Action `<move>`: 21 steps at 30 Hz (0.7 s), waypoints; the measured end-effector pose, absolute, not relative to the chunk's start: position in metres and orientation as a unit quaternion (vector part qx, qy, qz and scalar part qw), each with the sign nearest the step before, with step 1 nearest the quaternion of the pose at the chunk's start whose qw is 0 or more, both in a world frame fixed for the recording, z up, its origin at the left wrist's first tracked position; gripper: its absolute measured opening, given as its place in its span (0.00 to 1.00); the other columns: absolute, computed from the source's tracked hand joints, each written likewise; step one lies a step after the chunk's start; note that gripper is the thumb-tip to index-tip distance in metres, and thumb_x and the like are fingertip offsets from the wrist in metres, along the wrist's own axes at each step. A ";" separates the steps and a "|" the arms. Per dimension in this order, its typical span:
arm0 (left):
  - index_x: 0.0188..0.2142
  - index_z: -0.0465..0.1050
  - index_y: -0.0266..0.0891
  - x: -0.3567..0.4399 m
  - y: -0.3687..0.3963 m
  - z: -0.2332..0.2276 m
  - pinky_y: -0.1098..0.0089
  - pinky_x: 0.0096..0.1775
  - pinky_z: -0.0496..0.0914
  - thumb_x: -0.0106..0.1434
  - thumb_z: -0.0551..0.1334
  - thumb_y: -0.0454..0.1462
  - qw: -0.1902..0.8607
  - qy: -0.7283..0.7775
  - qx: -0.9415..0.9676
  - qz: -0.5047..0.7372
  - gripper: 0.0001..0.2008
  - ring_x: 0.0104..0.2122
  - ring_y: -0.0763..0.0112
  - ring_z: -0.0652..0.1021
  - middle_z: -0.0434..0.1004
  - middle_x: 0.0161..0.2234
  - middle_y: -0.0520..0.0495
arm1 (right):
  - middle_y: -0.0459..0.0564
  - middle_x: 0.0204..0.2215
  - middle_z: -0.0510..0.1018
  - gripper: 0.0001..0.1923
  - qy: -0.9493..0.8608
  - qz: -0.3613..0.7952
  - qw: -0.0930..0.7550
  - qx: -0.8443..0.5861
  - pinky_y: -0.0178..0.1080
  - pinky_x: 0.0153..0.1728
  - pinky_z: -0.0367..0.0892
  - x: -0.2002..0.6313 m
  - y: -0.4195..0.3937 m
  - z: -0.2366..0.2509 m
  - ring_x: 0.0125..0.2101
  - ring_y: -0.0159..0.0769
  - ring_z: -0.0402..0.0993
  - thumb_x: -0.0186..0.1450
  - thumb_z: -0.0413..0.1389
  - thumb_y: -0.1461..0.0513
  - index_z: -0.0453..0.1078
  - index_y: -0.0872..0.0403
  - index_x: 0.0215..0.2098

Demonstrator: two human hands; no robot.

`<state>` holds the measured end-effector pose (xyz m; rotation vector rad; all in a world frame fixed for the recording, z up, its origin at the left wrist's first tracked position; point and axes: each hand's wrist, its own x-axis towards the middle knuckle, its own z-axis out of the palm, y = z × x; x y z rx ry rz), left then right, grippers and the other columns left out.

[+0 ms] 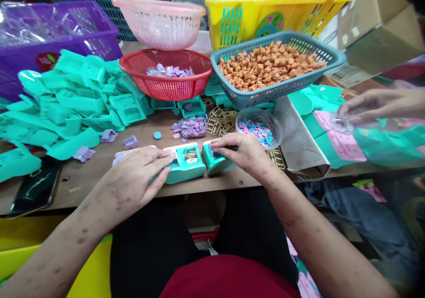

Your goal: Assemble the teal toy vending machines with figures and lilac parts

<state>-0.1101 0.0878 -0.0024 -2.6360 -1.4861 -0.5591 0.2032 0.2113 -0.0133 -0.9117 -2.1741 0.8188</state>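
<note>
Red shirt is showing nearest | left hand is resting half-curled fingers on centre teal casing, perhaps steadying it; grip unclear | right hand is bending fingers over right teal casing, grip hidden | casings are sitting at desk edge, likely for reach; orange lettering is proving illegible

The left hand and right hand each touch a teal plastic case.
</note>
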 end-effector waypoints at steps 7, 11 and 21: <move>0.54 0.83 0.41 -0.108 0.112 0.032 0.48 0.60 0.76 0.81 0.55 0.47 0.009 -0.479 -0.866 -0.148 0.20 0.56 0.49 0.82 0.84 0.55 0.39 | 0.53 0.52 0.86 0.10 -0.822 0.286 0.358 -0.337 0.44 0.51 0.80 0.205 0.211 -0.025 0.52 0.43 0.84 0.71 0.68 0.64 0.89 0.45 0.47; 0.51 0.83 0.39 -0.073 0.194 0.050 0.55 0.55 0.76 0.80 0.55 0.43 0.026 -0.482 -0.870 -0.102 0.18 0.52 0.52 0.82 0.84 0.50 0.39 | 0.52 0.47 0.85 0.07 -0.814 0.305 0.372 -0.326 0.41 0.44 0.78 0.206 0.210 -0.029 0.47 0.41 0.83 0.73 0.67 0.62 0.87 0.47 0.46; 0.47 0.87 0.44 -0.036 0.310 0.011 0.64 0.41 0.75 0.69 0.61 0.35 0.014 -0.517 -0.855 0.032 0.14 0.39 0.55 0.85 0.89 0.41 0.42 | 0.49 0.47 0.84 0.08 -0.794 0.330 0.385 -0.335 0.41 0.52 0.77 0.202 0.206 -0.030 0.49 0.39 0.82 0.74 0.65 0.65 0.84 0.46 0.46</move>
